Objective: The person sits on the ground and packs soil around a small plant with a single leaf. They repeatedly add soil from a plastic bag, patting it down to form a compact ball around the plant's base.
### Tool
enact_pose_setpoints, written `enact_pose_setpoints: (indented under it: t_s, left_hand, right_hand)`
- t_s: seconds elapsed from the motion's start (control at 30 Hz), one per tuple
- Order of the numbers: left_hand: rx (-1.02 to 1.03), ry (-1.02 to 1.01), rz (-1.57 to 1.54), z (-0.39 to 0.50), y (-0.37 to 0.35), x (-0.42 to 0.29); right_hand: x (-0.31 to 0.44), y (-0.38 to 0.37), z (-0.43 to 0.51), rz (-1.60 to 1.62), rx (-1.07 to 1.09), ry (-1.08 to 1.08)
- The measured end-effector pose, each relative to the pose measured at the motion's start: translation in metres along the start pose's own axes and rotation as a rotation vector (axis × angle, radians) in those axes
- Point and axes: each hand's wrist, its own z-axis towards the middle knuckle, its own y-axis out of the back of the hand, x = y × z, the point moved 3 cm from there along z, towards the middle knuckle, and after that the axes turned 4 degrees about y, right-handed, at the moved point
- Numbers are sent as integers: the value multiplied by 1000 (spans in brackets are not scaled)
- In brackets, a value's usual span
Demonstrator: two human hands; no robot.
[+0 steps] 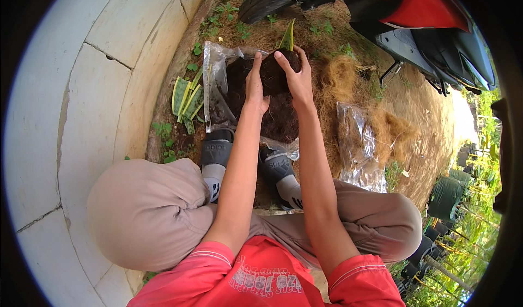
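Between my two hands is a dark, rounded ball of soil and fibre (274, 75), with a pointed, yellow-edged snake plant leaf (287, 36) standing out of its top. My left hand (256, 82) presses on the ball's left side. Around the right side and top curl the fingers of my right hand (297, 74). Beneath them, dark loose soil (280, 121) lies on a clear plastic sheet (209, 87). Several cut snake plant leaf pieces (188, 99) rest on the ground to the left of the sheet.
Brown coconut fibre (341, 76) lies right of the soil, beside a clear plastic bag (359, 143) and more fibre. A red and black motorcycle (425, 8) stands at the top right. Pale wall slabs (90, 82) run along the left. My sandalled feet are just below the sheet.
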Motion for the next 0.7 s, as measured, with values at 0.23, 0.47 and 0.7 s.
enact_pose_setpoints:
  t_s: [0.23, 0.47, 0.7]
  left_hand:
    - [54, -267, -248, -2, -11, 4]
    - [133, -613, 165, -8, -26, -27]
    - [203, -180, -424, 4, -5, -1]
  right_hand:
    - [5, -6, 0, 76, -94, -17]
    - [4, 6, 2, 471, -158, -134]
    - [16, -14, 2, -39, -91, 228]
